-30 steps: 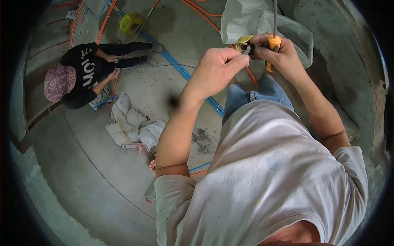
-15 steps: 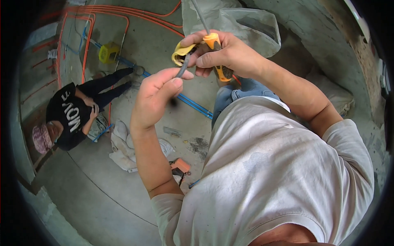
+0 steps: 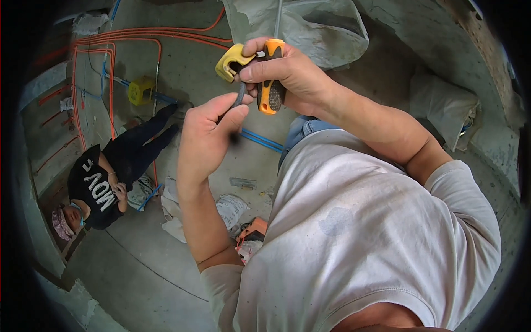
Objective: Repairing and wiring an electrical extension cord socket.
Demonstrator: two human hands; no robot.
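Note:
My left hand [image 3: 203, 130] pinches a dark grey cable [image 3: 240, 95] between thumb and fingertips. The cable's upper end meets a hollow, curved yellow casing [image 3: 228, 63], which looks like a plug shell. Thumb and forefinger of my right hand [image 3: 298, 74] hold that casing. Across the same palm sits a screwdriver [image 3: 271, 100] with an orange and black handle, its metal shaft pointing away from me. Both hands are close together at chest height, and the inside of the casing is mostly in shadow.
A person [image 3: 91, 188] in a dark top is at the left. Orange conduits [image 3: 160, 32] and blue pipes [image 3: 260, 139] run along the floor. A whitish plastic bag [image 3: 326, 36] stands beyond my hands, a yellow box [image 3: 141, 90] farther left. Beside me lies an orange tool [image 3: 254, 228].
Both hands have shifted slightly left in view. The casing has turned, its opening now facing more toward me, and the screwdriver stands straighter. The same things stay in my grip.

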